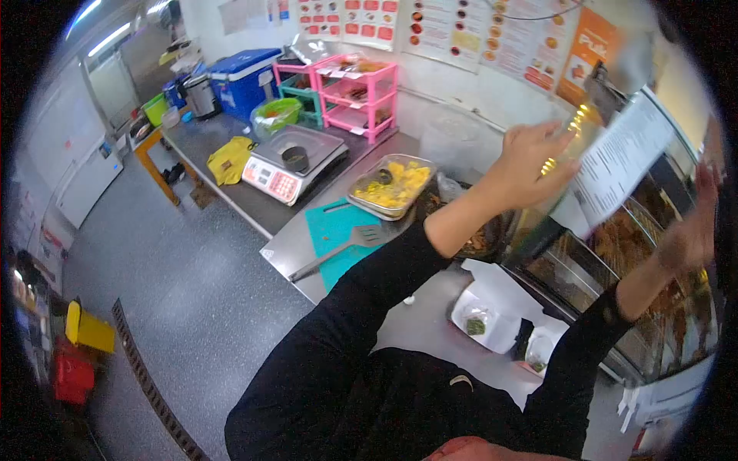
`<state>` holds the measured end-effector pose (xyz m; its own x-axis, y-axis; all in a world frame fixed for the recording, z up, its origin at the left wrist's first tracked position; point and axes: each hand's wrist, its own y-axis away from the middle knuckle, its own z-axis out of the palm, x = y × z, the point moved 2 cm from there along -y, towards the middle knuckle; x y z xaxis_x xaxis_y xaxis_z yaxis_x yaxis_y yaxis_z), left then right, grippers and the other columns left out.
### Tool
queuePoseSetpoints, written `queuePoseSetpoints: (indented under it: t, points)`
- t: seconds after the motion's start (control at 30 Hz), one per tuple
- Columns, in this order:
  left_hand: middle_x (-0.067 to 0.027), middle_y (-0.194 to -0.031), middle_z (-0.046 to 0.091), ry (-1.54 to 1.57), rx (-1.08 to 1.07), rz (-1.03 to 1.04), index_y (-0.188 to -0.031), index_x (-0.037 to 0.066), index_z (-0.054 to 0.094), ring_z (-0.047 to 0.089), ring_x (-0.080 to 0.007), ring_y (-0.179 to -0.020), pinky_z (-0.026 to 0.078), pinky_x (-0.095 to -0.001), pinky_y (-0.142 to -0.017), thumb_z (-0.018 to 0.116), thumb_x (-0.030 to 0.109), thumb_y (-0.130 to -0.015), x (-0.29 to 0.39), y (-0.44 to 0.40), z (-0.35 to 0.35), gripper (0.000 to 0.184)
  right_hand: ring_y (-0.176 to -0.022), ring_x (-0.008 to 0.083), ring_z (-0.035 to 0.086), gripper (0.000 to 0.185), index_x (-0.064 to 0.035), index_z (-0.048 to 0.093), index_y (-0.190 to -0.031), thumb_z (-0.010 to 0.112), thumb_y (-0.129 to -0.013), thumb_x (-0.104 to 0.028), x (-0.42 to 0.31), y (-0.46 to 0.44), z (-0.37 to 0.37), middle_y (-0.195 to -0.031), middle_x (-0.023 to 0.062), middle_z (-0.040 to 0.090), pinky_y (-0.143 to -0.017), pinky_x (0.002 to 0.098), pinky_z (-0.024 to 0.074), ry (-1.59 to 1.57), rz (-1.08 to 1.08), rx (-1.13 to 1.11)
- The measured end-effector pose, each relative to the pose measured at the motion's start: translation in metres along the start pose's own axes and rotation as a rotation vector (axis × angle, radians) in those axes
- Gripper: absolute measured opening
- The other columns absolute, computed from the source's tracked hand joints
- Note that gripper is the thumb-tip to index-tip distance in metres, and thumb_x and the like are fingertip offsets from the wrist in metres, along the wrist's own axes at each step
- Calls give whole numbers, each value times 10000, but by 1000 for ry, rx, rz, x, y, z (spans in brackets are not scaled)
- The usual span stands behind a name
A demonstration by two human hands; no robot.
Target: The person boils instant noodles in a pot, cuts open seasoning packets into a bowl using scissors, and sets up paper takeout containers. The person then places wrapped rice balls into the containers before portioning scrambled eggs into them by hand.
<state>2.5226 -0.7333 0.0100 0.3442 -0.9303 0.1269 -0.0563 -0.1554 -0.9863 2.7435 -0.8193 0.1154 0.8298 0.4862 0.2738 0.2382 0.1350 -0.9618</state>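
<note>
Above the desk (419, 330), the left hand (538, 165) has its grip spread beside the printed sheet (626, 157), contact unclear; the right hand (684, 238) is too blurred to tell. Below, an unclosed box (503, 296) holding a small bag (477, 323) appears unfinished.

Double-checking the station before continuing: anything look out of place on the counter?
The grey spatula lies askew across the turquoise cutting board, its handle reaching the edge of the counter, where it might get knocked.

Grey floor (177, 261) spreads at nine o'clock. A light (109, 40) glows at ten; posters (516, 38) line the white wall (461, 92) at one.
</note>
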Motion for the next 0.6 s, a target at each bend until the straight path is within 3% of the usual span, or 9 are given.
queuePoseSetpoints:
  t: [0.07,0.13,0.2,0.27,0.33,0.37,0.4,0.47,0.6]
  points:
    - [-203,-1024,556,97,-123,-71,-1090,-4,532,550,-330,-916,430,-350,-789,603,219,-759,-6,28,-43,405,-1011,343,495,478,19,479,-1130,390,-845,-355,-45,26,-6,-1045,264,524,-882,414,376,139,29,-77]
    - [-182,-956,586,75,-200,-211,-1053,0,559,583,-292,-830,455,-317,-725,605,159,-756,-23,57,-90,341,-709,287,497,427,24,521,-1002,402,-847,-355,-114,46,30,-785,183,526,-662,430,401,-448,-80,60]
    - [-144,-858,618,11,-176,-350,-991,6,596,608,-241,-698,473,-288,-640,598,123,-759,-56,93,-140,260,-526,243,495,392,29,547,-916,432,-841,-338,-165,42,73,-623,136,523,-513,404,409,-723,-235,57]
    - [-108,-766,636,-104,-59,-398,-919,14,632,607,-196,-607,475,-268,-582,587,103,-768,-105,136,-201,181,-485,216,492,273,19,570,-801,544,-789,-252,-206,20,125,-553,103,508,-456,313,396,-731,-332,-184]
    - [-86,-699,638,-224,5,-540,-845,11,652,605,-157,-614,472,-256,-589,567,83,-779,-160,176,-280,129,-484,217,497,221,1,577,-753,569,-763,-219,-233,19,181,-556,92,513,-460,310,402,-681,-256,-299]
    - [-121,-744,635,-375,33,-631,-775,2,639,612,-212,-630,477,-286,-584,575,78,-759,-188,200,-324,101,-484,218,501,173,-17,585,-704,595,-737,-187,-249,21,210,-559,81,518,-465,306,409,-631,-177,-418]
    - [-124,-701,621,-455,155,-576,-761,-9,635,595,-184,-601,460,-280,-556,574,67,-759,-212,218,-366,98,-484,218,501,173,-17,585,-704,595,-737,-187,-262,27,238,-559,81,518,-465,306,409,-612,-170,-413]
    - [-125,-642,591,-636,319,-740,-735,-19,621,547,-157,-549,416,-298,-502,552,69,-765,-276,282,-456,116,-495,218,517,115,-58,584,-652,634,-679,-158,-286,50,303,-559,54,524,-475,313,419,-595,-128,-692]
    - [-177,-607,534,-950,225,-1112,-643,-17,526,501,-307,-533,397,-384,-527,488,221,-803,-359,380,-571,290,-515,243,534,137,-71,594,-665,624,-699,-201,-336,104,422,-563,75,531,-487,340,416,-686,1,-907]
